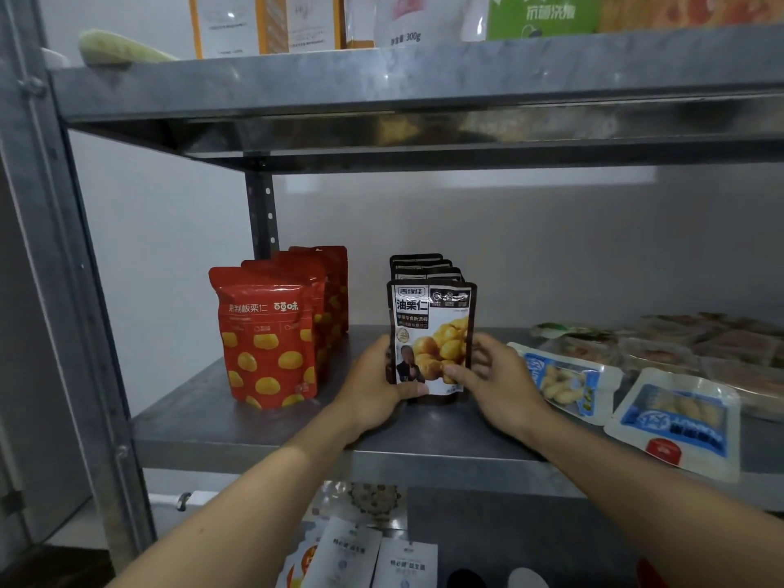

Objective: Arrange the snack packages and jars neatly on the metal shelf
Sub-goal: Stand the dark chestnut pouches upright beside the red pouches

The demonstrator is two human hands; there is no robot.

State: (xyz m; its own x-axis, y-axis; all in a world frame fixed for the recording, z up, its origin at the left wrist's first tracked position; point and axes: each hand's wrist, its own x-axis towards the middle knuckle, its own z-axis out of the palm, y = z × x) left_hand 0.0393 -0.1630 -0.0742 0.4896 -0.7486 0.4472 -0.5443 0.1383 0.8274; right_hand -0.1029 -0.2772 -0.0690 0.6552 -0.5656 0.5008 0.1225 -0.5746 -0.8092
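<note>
A grey metal shelf point(254, 422) is standing against a pale wall, and its middle tier is taking up most of the view.

Near the front middle of that tier, a dark chestnut pouch point(430, 333) is standing upright with its printed face outward. It is sitting at the head of a row of matching dark pouches point(420, 267) lined up behind it. The left hand point(373, 392) is gripping its lower left edge, thumb lying across the front and fingers curled out of sight behind. The right hand point(496, 379) is pinching the lower right edge in the same way.

To the left, a row of red chestnut pouches point(271, 337) is standing in a tidy file. To the right, two blue-and-white snack packets point(568, 384) are lying flat, with clear-wrapped packs point(700, 345) piled loosely behind them. Orange-edged boxes point(263, 23) and a green bag point(543, 14) are sitting on the tier above, and white sachets point(382, 558) are showing on the level below.

The step in hand looks to be squaring this front pouch with its row. To do it well, it seems best to be pressing the base flat on the metal. The pouch should be touching the one behind, with its edges level with that row. Both hands should then be letting go together, since a soft pouch is likely to be tipping forward.
</note>
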